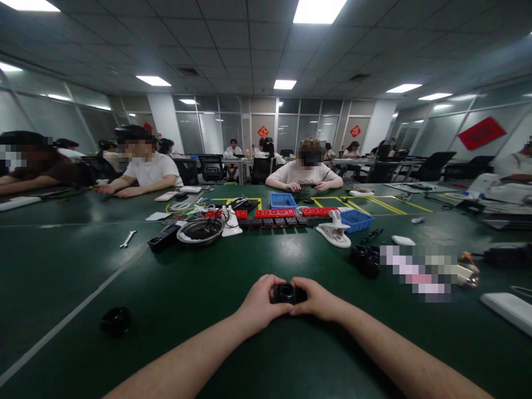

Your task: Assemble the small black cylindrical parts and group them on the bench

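A small black ring-shaped part (286, 292) with a round opening sits between both my hands, just above the green table (174, 288). My left hand (260, 302) grips its left side with curled fingers. My right hand (316, 299) grips its right side, thumb and fingers closed around it. Both forearms reach in from the bottom edge and meet at the part.
A black round piece (116, 320) lies at my near left. More black parts (366, 259) lie to the right front. Farther off are a metal bowl (200, 231), red and black power strips (275, 217), blue bins (282, 200), white clamps (334, 230), a wrench (128, 239). People sit across.
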The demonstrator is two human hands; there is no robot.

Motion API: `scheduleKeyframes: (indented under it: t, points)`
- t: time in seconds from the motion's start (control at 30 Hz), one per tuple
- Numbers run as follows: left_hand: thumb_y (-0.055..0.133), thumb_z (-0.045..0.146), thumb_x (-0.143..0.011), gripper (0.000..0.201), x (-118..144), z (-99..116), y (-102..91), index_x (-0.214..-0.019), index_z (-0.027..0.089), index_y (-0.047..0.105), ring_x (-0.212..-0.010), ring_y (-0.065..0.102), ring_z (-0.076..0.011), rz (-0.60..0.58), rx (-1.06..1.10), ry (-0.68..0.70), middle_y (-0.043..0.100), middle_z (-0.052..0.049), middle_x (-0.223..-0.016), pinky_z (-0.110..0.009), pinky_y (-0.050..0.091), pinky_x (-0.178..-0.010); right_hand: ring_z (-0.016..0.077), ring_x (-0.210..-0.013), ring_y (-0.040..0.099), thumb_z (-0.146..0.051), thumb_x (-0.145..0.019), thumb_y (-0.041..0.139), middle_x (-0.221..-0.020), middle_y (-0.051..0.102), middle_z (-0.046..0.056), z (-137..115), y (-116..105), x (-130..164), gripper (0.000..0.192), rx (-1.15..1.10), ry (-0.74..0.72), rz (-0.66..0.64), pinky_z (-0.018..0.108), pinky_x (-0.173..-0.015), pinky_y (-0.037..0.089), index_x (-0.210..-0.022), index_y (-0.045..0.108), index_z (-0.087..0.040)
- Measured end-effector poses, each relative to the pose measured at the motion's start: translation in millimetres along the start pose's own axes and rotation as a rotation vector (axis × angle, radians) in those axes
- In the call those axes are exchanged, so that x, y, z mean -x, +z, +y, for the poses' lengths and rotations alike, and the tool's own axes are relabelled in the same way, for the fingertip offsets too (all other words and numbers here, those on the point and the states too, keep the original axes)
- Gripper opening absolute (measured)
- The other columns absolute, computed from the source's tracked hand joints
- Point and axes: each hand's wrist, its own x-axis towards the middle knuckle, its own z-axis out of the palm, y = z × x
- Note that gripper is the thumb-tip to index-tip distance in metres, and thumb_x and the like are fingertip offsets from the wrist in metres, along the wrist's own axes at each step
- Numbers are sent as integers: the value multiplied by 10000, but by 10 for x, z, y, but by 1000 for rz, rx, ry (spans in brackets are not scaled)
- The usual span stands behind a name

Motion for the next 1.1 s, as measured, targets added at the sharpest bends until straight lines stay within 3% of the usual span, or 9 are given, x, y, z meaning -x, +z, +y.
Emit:
scheduleKeyframes:
  t: [0.17,0.33,0.43,0.53,0.7,1.1]
  points:
    - [658,294,-570,336,37,24,93,-859,182,529,-717,462,-153,157,-100,-23,503,-10,-822,-244,356,-613,136,-621,441,-414,-538,653,-667,495,-6,-95,152,-4,343,360,83,186,220,-521,287,-674,463,-163]
    - [649,299,-585,336,8,-8,100,-872,179,520,-721,459,-162,169,-116,-15,500,-21,-843,-259,362,-618,214,-749,480,-452,-628,564,-772,541,63,-194,237,28,319,587,124,270,302,-642,315,-746,506,-162]
    - [645,279,-592,340,-2,-18,38,-896,185,525,-696,447,-145,77,-86,26,486,-12,-836,-247,366,-609,230,-835,473,-486,-573,610,-891,534,69,-186,168,64,472,470,59,238,334,-716,327,-906,508,-168]
    - [643,282,-600,345,-12,-38,-32,-913,192,529,-675,433,-131,-46,-62,80,470,1,-802,-230,358,-590,209,-892,468,-404,-561,661,-992,527,50,-149,48,93,583,222,-98,61,319,-770,338,-1065,465,-187]
    - [642,294,-607,353,-51,-92,-64,-924,190,526,-686,430,-124,-118,-26,116,466,1,-818,-222,351,-591,185,-839,489,-268,-636,624,-905,547,32,-109,-78,80,370,33,-116,-107,288,-731,376,-978,544,-153]
    - [648,298,-606,380,-61,-86,-89,-944,186,515,-687,437,-118,-156,31,93,465,-6,-854,-221,366,-592,177,-854,479,-221,-686,577,-912,536,36,-101,-135,70,288,-34,-138,-167,299,-775,370,-961,551,-143]
